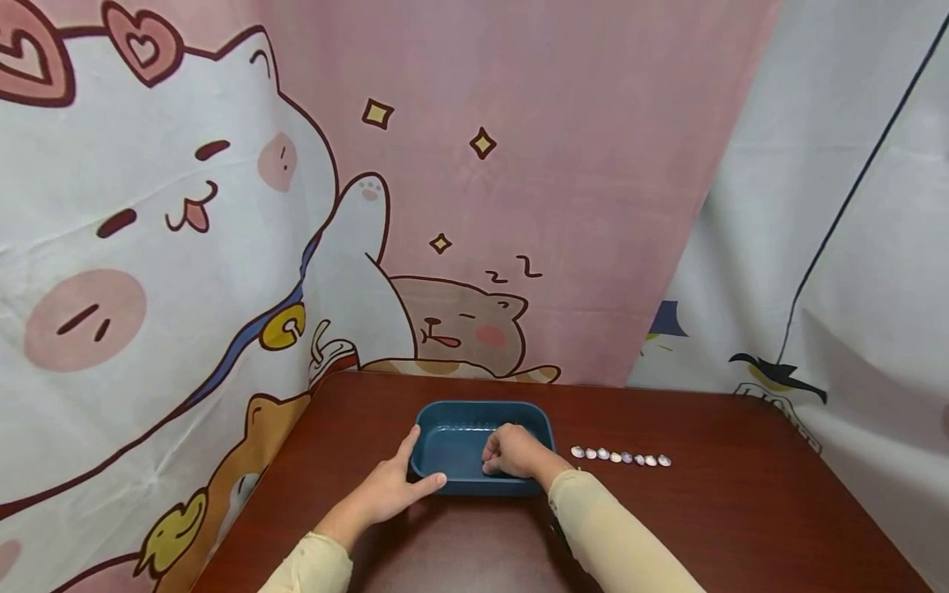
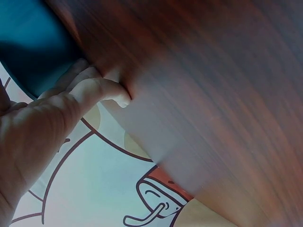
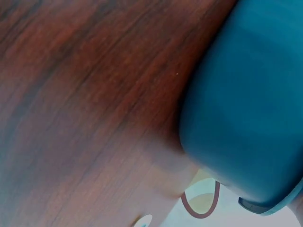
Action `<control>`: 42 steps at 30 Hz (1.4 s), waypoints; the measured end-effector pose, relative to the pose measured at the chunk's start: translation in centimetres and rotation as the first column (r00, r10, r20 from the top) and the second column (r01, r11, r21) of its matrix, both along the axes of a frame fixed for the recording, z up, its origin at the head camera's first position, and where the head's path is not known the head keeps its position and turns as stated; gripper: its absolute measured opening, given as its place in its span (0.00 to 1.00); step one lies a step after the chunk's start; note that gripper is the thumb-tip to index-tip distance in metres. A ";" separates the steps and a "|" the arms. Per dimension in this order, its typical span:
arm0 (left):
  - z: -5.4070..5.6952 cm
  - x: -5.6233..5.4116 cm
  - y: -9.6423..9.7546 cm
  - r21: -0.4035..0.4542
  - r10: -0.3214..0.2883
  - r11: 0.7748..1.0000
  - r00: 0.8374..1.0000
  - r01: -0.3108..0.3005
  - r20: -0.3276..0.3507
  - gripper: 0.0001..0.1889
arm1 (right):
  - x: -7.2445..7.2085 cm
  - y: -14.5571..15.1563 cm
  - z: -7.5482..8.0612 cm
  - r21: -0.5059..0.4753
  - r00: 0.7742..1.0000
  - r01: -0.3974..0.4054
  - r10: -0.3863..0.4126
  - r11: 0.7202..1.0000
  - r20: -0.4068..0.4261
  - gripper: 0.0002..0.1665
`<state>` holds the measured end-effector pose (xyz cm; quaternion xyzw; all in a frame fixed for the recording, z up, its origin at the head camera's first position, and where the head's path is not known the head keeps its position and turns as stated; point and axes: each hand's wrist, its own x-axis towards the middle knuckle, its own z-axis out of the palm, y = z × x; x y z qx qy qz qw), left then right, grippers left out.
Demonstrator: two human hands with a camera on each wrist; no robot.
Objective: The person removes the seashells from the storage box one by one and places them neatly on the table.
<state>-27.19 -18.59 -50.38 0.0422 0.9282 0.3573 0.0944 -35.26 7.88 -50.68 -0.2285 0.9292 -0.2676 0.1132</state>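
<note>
A deep blue rectangular dish (image 1: 454,451) with rounded corners sits on the brown table. My left hand (image 1: 387,492) spreads around its near left corner, thumb along the front rim and fingers by the left side. In the left wrist view, the fingers (image 2: 102,89) lie beside the dish wall, close to the wood. Inside the dish, toward its right half, my right hand (image 1: 514,450) reaches down with curled fingers. Whatever lies between those fingertips is too small and hidden to tell. To the right, several small white and purple shells (image 1: 626,457) form a row.
The table (image 1: 712,527) has a dark wood grain. Behind it and on the left hangs a cloth (image 1: 593,165) printed with cartoon animals, meeting the table's back edge. One pale shell (image 3: 143,221) shows at the bottom of the right wrist view.
</note>
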 end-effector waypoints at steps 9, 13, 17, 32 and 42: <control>0.0 0.0 0.0 0.004 -0.004 1.000 1.000 0.004 -0.005 0.59 | 0.1 0.0 -0.1 -0.012 0.999 -0.037 0.036 0.999 -0.025 0.05; 0.1 0.1 0.0 0.002 -0.004 1.000 1.000 0.004 -0.003 0.59 | 0.1 0.0 -0.2 -0.018 0.999 -0.041 0.040 0.999 -0.026 0.06; 0.1 0.1 0.0 0.003 -0.005 1.000 1.000 0.005 -0.006 0.59 | 0.0 0.0 -0.2 -0.027 0.999 -0.031 0.031 0.999 -0.030 0.07; 0.1 0.2 -0.1 0.007 -0.013 1.000 1.000 0.013 -0.017 0.59 | 0.4 -0.3 -0.2 -0.013 0.990 -0.085 0.083 0.996 -0.117 0.04; 0.1 0.2 -0.1 0.005 -0.008 1.000 1.000 0.008 -0.013 0.59 | 0.2 -0.3 -0.4 -0.014 0.990 -0.130 0.129 0.991 -0.053 0.07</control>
